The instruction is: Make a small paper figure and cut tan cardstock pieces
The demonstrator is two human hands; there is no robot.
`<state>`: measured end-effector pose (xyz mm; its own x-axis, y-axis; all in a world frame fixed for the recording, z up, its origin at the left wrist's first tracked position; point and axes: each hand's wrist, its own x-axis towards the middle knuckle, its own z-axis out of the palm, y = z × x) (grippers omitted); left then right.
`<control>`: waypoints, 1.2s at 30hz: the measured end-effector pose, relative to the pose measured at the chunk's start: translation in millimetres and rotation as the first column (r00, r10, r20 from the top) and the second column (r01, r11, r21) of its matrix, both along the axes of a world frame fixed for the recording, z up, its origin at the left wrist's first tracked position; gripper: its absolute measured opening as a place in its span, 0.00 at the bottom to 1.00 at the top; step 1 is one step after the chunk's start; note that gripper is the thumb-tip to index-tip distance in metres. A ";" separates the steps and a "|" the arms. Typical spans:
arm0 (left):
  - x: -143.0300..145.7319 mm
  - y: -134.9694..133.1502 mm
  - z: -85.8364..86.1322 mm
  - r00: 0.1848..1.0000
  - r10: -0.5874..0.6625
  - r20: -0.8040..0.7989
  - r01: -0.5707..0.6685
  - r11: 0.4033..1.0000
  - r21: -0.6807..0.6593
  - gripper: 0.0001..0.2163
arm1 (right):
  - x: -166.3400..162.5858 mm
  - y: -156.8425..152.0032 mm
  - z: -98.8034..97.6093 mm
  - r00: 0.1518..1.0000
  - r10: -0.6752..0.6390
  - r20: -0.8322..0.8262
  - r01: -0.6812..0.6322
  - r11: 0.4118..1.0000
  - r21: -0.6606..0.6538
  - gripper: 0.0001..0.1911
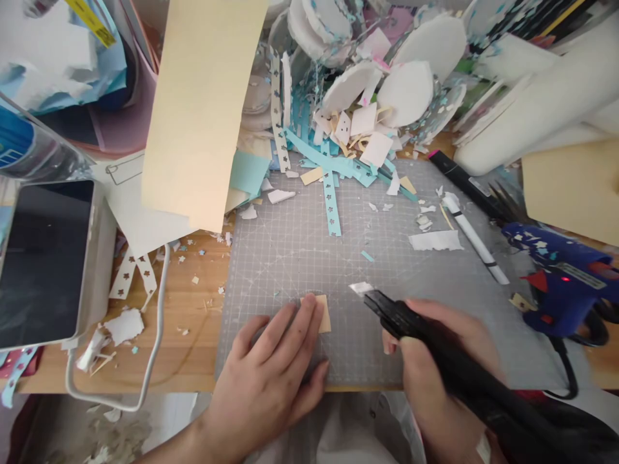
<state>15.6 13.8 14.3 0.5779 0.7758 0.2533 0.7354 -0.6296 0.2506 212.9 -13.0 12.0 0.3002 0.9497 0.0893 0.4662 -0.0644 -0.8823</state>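
Note:
My left hand (pixel 283 361) lies palm down on the grey cutting mat (pixel 290 258). Its fingers are stretched out, and the fingertips press on a small cream paper piece (pixel 325 314), partly covering it. My right hand (pixel 435 361) is closed around a long black tool (pixel 411 322) that looks like a utility knife. A bright, blade-like tip (pixel 362 288) shows at its front end, just above the mat and to the right of the cream piece. The tool's rear end runs off at the lower right. A tiny blue strip (pixel 367 256) lies beyond the tip.
Paper scraps, turquoise strips (pixel 331 203) and white discs (pixel 406 93) pile up at the back. A blue glue gun (pixel 565 277) with a red light and a white pen (pixel 476 238) are at right. Cream card (pixel 198 116), a white cable (pixel 159 322) and a dark-screened device (pixel 46 258) are at left.

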 end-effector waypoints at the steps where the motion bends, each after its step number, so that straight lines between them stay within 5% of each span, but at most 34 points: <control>1: -0.1 0.1 0.2 1.000 0.000 -0.004 0.000 1.000 0.002 0.18 | -3.2 2.5 2.0 1.000 -0.007 0.015 0.006 1.000 0.003 0.12; 6: -0.3 -1.6 -2.9 1.000 0.002 -0.004 -0.001 1.000 0.013 0.18 | -12.9 10.8 7.0 0.995 0.084 -0.049 -0.084 0.996 -0.010 0.04; 12: -5.2 -5.7 -8.9 0.996 -0.032 0.087 0.032 0.999 0.008 0.17 | -5.3 11.9 3.4 0.995 0.041 0.095 -0.040 0.999 -0.017 0.12; 22: -8.7 -4.5 -9.3 0.979 -0.165 0.121 0.169 0.985 -0.023 0.16 | -1.7 10.5 -4.5 1.000 0.023 -0.003 -0.023 0.999 -0.039 0.12; 36: -7.3 -4.6 -8.6 0.989 -0.103 0.105 0.105 0.994 -0.016 0.16 | -9.9 14.9 5.1 1.000 0.002 0.017 -0.001 0.995 -0.100 0.11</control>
